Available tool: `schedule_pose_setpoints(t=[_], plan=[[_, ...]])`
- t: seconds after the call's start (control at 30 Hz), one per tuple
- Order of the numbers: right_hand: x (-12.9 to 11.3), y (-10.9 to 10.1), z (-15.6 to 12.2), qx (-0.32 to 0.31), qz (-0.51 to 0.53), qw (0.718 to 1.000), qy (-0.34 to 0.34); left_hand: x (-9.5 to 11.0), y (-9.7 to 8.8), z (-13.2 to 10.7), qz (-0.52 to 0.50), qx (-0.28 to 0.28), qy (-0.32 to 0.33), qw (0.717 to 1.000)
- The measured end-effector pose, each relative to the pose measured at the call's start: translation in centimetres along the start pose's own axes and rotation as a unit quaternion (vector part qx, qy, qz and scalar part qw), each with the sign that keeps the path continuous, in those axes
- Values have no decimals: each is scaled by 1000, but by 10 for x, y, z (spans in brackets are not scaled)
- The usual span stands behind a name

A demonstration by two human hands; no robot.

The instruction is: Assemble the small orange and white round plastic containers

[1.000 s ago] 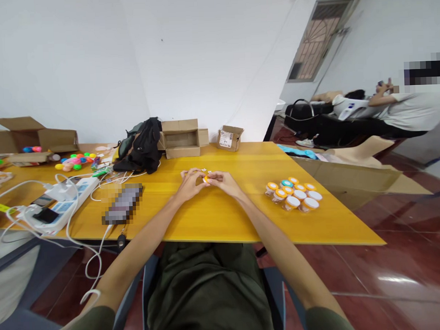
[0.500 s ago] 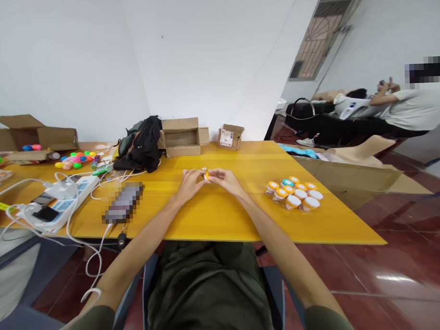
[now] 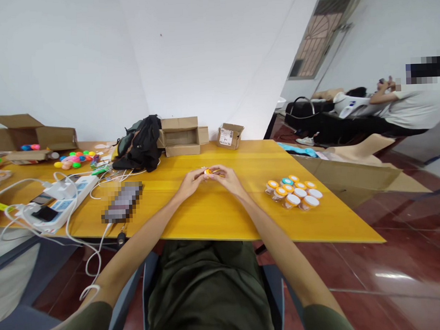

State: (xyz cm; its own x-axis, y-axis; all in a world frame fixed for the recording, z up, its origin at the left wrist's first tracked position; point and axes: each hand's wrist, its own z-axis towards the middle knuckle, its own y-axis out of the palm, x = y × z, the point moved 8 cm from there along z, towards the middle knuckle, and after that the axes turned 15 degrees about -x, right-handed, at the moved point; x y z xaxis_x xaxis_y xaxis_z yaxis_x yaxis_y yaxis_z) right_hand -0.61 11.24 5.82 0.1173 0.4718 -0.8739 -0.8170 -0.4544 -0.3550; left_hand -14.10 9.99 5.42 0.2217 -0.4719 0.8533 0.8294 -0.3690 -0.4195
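Observation:
Above the middle of the yellow table (image 3: 214,218), both my hands meet around a small jar with an orange and white lid (image 3: 207,171). My left hand (image 3: 192,179) is closed on its left side. From the right, the fingers of my right hand (image 3: 224,177) are bent round the orange lid. Most of the jar's body is hidden behind the fingers. To the right stands a group of several clear jars (image 3: 293,191) with orange-rimmed white lids, one lid being teal.
Two cardboard boxes, an open box (image 3: 182,149) and a smaller box (image 3: 229,136), stand by the wall beside a dark backpack (image 3: 143,143). Left lie a phone (image 3: 123,202), a power strip (image 3: 66,204) with white cables, and colourful balls (image 3: 75,158). Another person (image 3: 413,105) sits far right.
My fingers have shifted slightly around the jar, and its orange lid now faces more upward. The right fingers reach further over it. The other jars stay put.

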Motion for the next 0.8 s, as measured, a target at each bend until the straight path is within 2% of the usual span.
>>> schedule_pose_setpoints(t=[0.3,0.6,0.8], plan=[[-8,0,-2,23,-10,1000,-18,-6,3,-1,-122,3,-27,992],[-12,5,-4,23,-54,997,-50,-17,7,-2,-306,21,-42,951],[-15,4,-6,28,-72,995,-65,-23,6,-3,-350,32,-58,934]])
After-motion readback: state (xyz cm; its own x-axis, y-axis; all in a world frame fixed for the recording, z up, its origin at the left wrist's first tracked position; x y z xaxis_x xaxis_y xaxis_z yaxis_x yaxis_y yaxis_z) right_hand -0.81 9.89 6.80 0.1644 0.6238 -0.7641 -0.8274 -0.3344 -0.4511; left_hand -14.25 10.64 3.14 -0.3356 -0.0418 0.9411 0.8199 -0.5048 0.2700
